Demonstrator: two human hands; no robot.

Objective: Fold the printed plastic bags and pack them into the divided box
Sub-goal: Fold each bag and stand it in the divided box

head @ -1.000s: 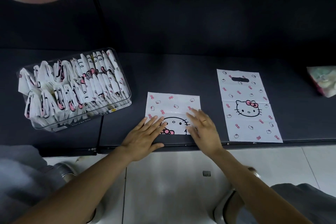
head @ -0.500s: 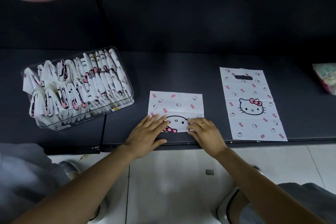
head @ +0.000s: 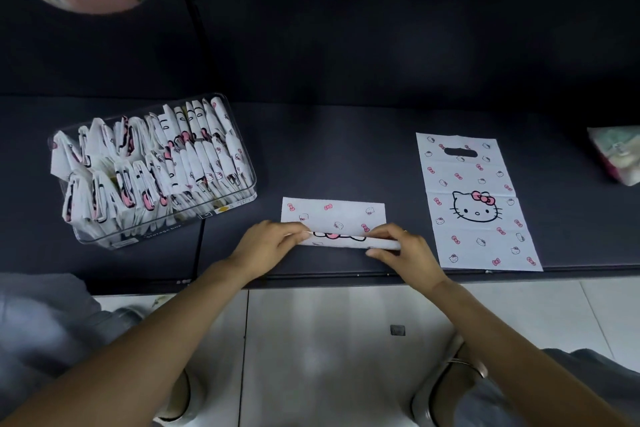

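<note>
A white printed plastic bag (head: 334, 217), folded in half, lies on the dark table near its front edge. Its near edge is lifted and turned over towards the far side. My left hand (head: 268, 243) pinches that raised edge at its left end. My right hand (head: 403, 248) pinches it at the right end. A second bag (head: 476, 201) of the same print lies flat and unfolded to the right, handle hole at the far end. The clear divided box (head: 227, 204) stands at the left, packed with several folded bags in two rows.
The dark table (head: 329, 149) runs left to right, its front edge just below my hands. A pale wrapped packet (head: 618, 154) sits at the far right. Pink and red items with tags hang above the back. Below are a tiled floor and my knees.
Both hands went from pressing flat on the folded bag to pinching its near edge and lifting it over towards the far side. The cat face print is now mostly hidden by the fold.
</note>
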